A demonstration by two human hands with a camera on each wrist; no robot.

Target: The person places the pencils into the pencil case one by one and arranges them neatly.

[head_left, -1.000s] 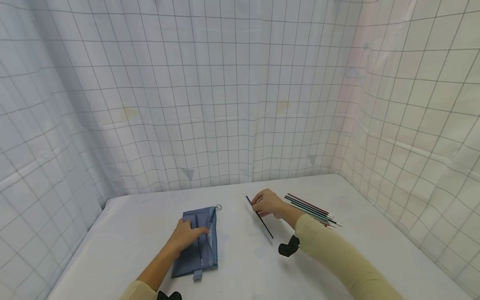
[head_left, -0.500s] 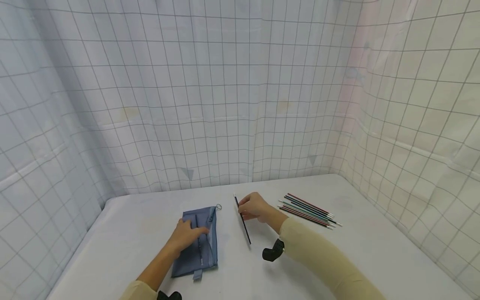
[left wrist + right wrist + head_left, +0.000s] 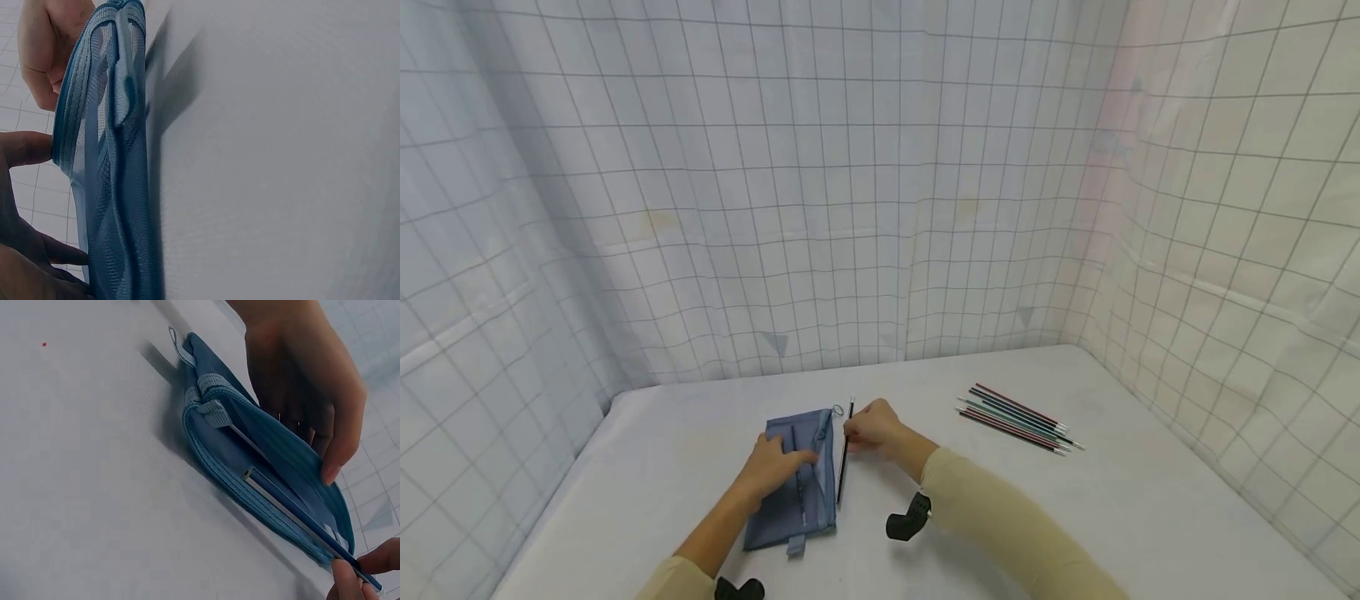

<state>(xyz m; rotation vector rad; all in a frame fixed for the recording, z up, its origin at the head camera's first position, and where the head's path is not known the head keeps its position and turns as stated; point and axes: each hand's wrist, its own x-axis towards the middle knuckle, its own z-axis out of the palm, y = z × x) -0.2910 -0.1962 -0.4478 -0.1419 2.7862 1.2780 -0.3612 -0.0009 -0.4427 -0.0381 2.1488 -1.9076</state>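
Observation:
My left hand (image 3: pixel 775 467) holds a blue zipped pencil case (image 3: pixel 778 521) lying on the white table, its thumb at the zip edge and its fingers across the upper side. The zip is undone, and in the right wrist view the mouth of the case (image 3: pixel 206 447) gapes. My right hand (image 3: pixel 874 427) pinches a dark pencil (image 3: pixel 842 475) near its far end. The pencil (image 3: pixel 294 509) slants along the mouth, its near end over the opening. A slim shape shows inside the case through its upper side.
Several dark, red and green pencils (image 3: pixel 1015 418) lie in a loose bundle to the right of my right hand. A key ring (image 3: pixel 838 411) sits at the case's far corner. Checked white curtains (image 3: pixel 880 250) stand behind and on both sides of the table.
My right hand has carried the pencil leftward from near the bundle to the case's right edge, turning it closer to parallel with that edge. The left hand and the case have stayed put.

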